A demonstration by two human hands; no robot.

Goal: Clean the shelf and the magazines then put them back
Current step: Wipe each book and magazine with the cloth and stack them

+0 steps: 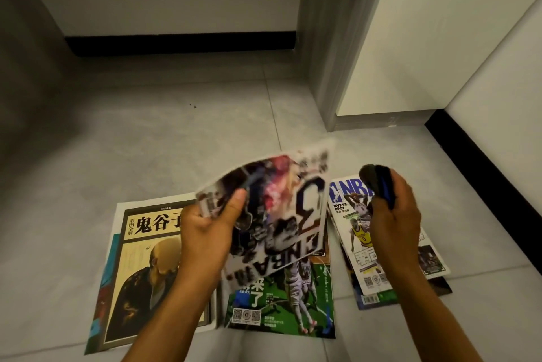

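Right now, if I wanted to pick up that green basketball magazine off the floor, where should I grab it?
Probably the green magazine's near bottom edge, coming from the front. It lies flat on the floor with that edge bare; the held magazine in the left hand covers its top.

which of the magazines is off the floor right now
The blurred magazine with the big "3", gripped by the left hand. The green-cover one and the others lie flat on the floor.

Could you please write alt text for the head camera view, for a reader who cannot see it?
A person's left hand holds up a blurred NBA magazine while the right hand grips a dark cloth. More magazines lie on the grey tiled floor below: a tan-covered one, a green one and a small pile at right.
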